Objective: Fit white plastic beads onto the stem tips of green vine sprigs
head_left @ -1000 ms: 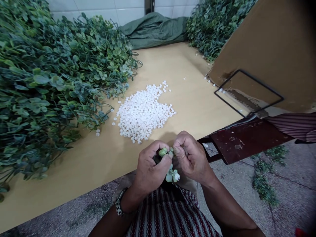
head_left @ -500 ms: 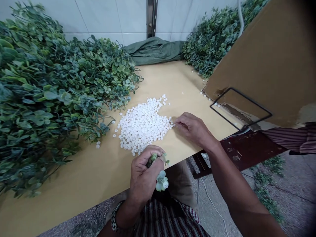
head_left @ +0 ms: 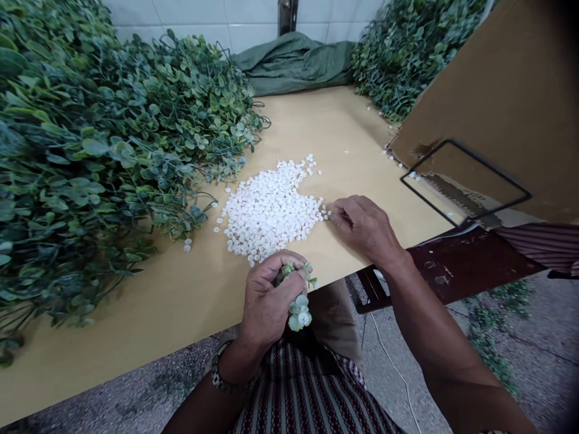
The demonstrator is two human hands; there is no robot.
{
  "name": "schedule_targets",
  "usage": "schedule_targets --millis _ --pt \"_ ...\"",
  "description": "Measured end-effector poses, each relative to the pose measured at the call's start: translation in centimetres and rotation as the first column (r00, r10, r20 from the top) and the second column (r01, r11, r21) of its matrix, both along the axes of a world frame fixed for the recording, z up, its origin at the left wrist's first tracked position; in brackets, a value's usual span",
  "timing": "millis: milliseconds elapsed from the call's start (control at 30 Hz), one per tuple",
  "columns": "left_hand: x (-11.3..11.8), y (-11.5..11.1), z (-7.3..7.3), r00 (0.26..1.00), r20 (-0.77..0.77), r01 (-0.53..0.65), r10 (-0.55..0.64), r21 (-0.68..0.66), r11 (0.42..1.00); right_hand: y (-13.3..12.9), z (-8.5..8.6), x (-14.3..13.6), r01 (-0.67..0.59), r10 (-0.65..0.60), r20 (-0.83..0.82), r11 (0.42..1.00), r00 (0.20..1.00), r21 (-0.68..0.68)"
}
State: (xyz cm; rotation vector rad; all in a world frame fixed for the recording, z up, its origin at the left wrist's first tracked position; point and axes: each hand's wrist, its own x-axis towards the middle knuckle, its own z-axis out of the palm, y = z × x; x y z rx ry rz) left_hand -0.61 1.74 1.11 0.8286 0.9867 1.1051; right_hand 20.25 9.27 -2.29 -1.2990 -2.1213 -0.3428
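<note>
A pale tiled wall (head_left: 194, 15) backed the wood-coloured table (head_left: 190, 295), where a crumpled green cloth (head_left: 298, 63) lay along the far edge. A big leafy heap (head_left: 113, 138) filled the left side, and a second heap (head_left: 416, 54) stood at the far right, behind a slanting sheet of cardboard (head_left: 497, 108).

From where I stood, the left hand (head_left: 269, 295) had its thumb pressed to its curled fingers, pinching a small green sprig (head_left: 298, 312) just over the table's near edge. The right hand (head_left: 366, 226) rested at the right edge of a pile of white discs (head_left: 271, 211), fingers bent in towards the thumb; I couldn't tell whether a disc was caught between them.

The work in hand looked well short of done. One pale piece (head_left: 304, 318) showed on the sprig's lower end, perhaps a disc already fitted, while a great many discs lay loose. Whether the heaped greenery was finished or waiting, I couldn't say.
</note>
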Motion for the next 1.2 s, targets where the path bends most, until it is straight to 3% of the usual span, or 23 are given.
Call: schedule_targets --millis 200,500,1200 --pt "-0.2 0.1 -0.3 0.995 -0.098 0.003 0.001 0.038 0.999 0.1 0.5 0.1 -0.045 0.047 0.039 0.998 0.998 -0.048" --pt "-0.7 0.2 -0.9 0.992 -0.116 0.061 -0.051 0.085 0.994 0.1 1.2 -0.3 -0.109 0.096 -0.086 0.982 0.992 -0.155" --pt "-0.7 0.1 -1.3 0.99 -0.13 0.079 -0.058 0.158 0.984 0.5 1.3 -0.4 -0.156 0.165 0.081 0.982 0.983 -0.103"
